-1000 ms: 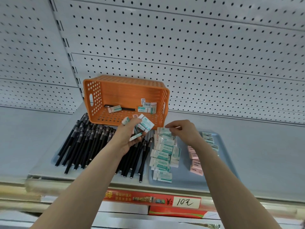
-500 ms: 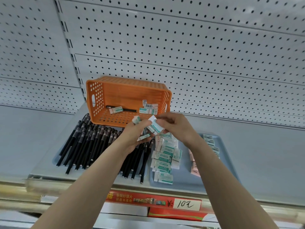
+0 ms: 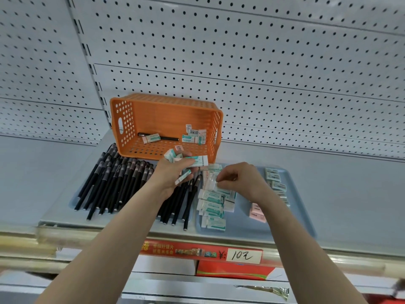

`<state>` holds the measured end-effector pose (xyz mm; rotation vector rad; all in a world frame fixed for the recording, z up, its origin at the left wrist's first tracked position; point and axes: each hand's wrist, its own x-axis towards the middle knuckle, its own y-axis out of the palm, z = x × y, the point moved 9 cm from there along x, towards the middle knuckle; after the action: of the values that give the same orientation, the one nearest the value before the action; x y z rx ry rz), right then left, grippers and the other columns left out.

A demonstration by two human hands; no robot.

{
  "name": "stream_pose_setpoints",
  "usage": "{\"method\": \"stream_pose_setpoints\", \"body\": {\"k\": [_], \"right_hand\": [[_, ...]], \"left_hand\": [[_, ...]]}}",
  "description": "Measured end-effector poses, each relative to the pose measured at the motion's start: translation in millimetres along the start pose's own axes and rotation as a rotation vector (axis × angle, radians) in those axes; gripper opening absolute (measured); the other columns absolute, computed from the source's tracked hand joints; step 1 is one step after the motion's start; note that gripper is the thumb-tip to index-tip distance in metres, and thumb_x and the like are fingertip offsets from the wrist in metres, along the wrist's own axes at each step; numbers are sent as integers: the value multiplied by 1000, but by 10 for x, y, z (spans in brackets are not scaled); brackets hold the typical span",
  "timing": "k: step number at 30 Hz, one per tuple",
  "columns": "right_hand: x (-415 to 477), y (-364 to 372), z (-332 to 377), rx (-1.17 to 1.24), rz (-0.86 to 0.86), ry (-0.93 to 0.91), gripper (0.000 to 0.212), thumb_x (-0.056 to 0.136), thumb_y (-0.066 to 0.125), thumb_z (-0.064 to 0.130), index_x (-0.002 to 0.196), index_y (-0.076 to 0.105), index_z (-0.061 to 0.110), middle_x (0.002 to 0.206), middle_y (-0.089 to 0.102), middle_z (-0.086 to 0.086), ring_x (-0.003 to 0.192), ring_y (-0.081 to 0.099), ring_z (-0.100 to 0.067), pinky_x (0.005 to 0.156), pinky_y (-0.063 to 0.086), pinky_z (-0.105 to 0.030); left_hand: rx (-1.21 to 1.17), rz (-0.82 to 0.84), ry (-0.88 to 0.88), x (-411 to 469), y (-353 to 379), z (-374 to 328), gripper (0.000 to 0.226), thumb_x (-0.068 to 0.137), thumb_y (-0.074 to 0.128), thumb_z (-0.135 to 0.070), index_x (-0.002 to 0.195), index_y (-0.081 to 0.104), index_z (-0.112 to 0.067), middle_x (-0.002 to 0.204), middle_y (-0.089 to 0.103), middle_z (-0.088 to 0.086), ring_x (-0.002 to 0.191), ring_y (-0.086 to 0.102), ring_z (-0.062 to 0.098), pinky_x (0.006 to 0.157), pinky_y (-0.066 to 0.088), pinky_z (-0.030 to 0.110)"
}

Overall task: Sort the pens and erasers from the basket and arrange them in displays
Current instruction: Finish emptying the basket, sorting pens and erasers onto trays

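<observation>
While the pegboard wall and the grey shelf under it frame everything, we work down from the orange basket. It lies tipped toward us at the back of the shelf, with one black pen and a few loose erasers left inside. In front of it to the left the sorted pens lie side by side. To the right the blue tray carries a column of green-and-white erasers, with pink erasers nearer its middle. Our left hand hovers just in front of the basket, its grip clamped on a handful of erasers. Half a second ago our right hand was up at that handful, taking one. Now it has dropped to the far end of the column, its grip pinched on a single eraser, though blur hides whether the piece touches the tray yet. We judge this a feed-and-place rhythm: the left hand stores, the right lays down. The task looks well along, yet the basket wants emptying, and the last pen belongs with the row on the left.
</observation>
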<state>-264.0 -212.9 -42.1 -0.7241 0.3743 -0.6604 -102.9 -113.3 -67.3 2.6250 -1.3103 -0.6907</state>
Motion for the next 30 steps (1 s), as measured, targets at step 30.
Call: {"method": "stream_pose_setpoints", "body": {"k": [30], "right_hand": [[-253, 317, 479, -31, 137, -237, 33, 83, 70, -1, 109, 70, 18, 101, 69, 5, 91, 61, -7, 78, 46, -10]], "left_hand": [[-176, 14, -141, -398, -86, 97, 15, 93, 60, -5, 106, 54, -10, 89, 57, 9, 79, 62, 18, 59, 53, 23]]}}
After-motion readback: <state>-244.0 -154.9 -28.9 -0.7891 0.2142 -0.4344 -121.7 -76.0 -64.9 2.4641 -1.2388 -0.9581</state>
